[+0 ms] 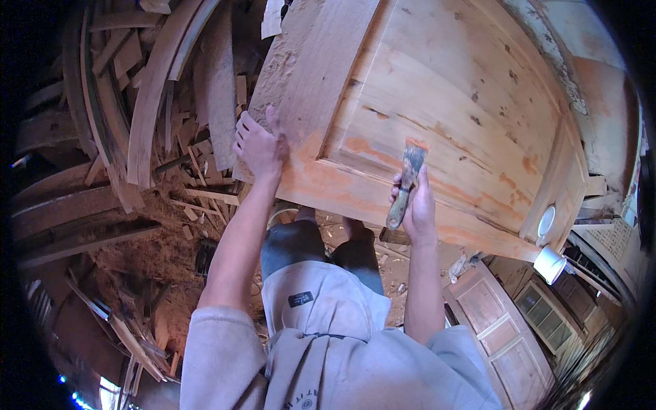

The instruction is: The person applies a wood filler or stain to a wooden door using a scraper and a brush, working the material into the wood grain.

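Scraper [411,171], in right hand [421,208], over panel [437,89]

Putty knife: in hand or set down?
In hand: the right hand holds the putty knife by its handle, blade end pointing away from the wearer.

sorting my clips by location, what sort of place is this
Most likely a woodworking shop: a large, pale wooden panelled door patched with orange, long, rough brown wooden planks jumbled at left, and a second, reddish-brown wooden panelled door at lower right.
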The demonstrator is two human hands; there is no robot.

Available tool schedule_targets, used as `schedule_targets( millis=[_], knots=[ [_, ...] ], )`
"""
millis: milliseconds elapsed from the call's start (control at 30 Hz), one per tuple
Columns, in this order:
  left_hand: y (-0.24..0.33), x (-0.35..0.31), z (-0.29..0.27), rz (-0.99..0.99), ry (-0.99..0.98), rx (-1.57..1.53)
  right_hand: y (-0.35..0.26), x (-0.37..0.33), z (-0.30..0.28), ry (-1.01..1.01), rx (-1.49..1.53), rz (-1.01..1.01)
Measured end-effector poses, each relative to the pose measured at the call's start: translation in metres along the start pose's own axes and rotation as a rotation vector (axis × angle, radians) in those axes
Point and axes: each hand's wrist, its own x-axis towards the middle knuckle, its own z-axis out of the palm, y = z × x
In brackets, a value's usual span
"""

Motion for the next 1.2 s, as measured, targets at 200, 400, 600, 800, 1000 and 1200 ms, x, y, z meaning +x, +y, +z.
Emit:
schedule_targets(
  millis=[200,400,600,800,1000,1200],
  knots=[
    [0.000,-0.001,0.002,0.008,0.018,0.004,0.051,0.001,-0.007,-0.008,-0.659,-0.343],
    [0.002,-0.001,0.001,-0.004,-0.018,0.003,0.055,0.012,0.036,0.092,-1.417,-0.590],
    [0.002,0.000,0.000,0.001,-0.014,-0.015,0.041,0.007,0.040,0.065,-1.833,-0.397],
    [0.001,0.000,-0.002,-0.009,0.022,0.005,0.013,0.002,-0.005,-0.115,-1.491,-0.871],
    [-0.002,0.001,0.000,0.007,0.033,0.000,-0.018,0.020,-0.002,-0.078,-0.987,0.187],
    [-0.001,0.001,-0.003,0.003,0.025,-0.001,-0.009,0.051,-0.001,-0.097,-1.551,-0.283]
  ],
)
